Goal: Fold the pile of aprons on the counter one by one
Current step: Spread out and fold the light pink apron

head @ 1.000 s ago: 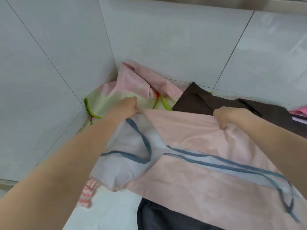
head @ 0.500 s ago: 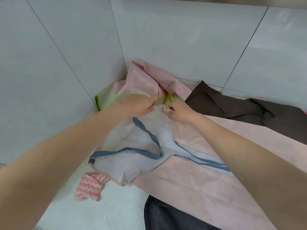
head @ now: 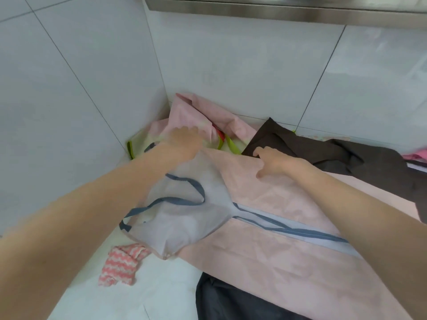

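Spreading one pink apron (head: 265, 227), two hands (head: 184, 142) (head: 272, 162) on it, two dark aprons (head: 323, 153) (head: 231, 301)

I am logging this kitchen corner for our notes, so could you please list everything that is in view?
pink apron: one, pale pink with a grey-lilac bib and blue straps, spread on the counter in the middle.
crumpled apron: one, pink and pale green with lime and red trim, in the wall corner.
brown apron: one, dark brown, along the back wall on the right.
dark cloth: one, charcoal, near edge, partly under the pink apron.
striped cloth: one, pink and white zigzag, bunched on the counter at the left.
counter: one, white.
wall tiles: white, behind and left.
left hand: at the bib's far edge; grip blurred.
right hand: fingers spread on the pink apron's far edge.
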### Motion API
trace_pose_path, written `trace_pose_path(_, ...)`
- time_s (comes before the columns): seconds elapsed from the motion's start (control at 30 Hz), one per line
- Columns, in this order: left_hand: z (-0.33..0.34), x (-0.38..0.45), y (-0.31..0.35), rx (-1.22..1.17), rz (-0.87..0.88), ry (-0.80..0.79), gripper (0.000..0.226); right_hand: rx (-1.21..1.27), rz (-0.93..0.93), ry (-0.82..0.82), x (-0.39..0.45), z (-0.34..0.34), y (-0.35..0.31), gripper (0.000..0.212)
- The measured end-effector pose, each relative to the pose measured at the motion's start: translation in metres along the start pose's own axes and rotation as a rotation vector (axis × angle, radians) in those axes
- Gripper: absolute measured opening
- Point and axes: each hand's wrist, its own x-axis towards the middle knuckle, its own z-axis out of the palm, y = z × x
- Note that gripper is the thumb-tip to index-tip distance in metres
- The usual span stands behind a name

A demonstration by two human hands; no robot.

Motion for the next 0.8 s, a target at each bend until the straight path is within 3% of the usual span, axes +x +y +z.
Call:
trace_pose_path(0.27,0.024,0.027,0.139,-0.147,0.336,0.046,0.061,-0.149,0.285,0.028,-0.062,0.009,0.1,0.062)
trace_pose_path(0.47,0.03,0.044,0.165,-0.119,0.266,-0.031,0.067,-0.132,0.37,0.06,-0.088,0.024,0.139,0.061)
trace_pose_path(0.63,0.024,0.053,0.16,-0.001,0.198,0.121,0.034,-0.127,0.313,0.046,-0.088,0.009,0.137,0.016)
trace_pose_path(0.8,0.012,0.047,0.135,0.043,0.176,0.17,0.021,-0.129,0.34,-0.183,-0.1,-0.015,0.129,0.038)
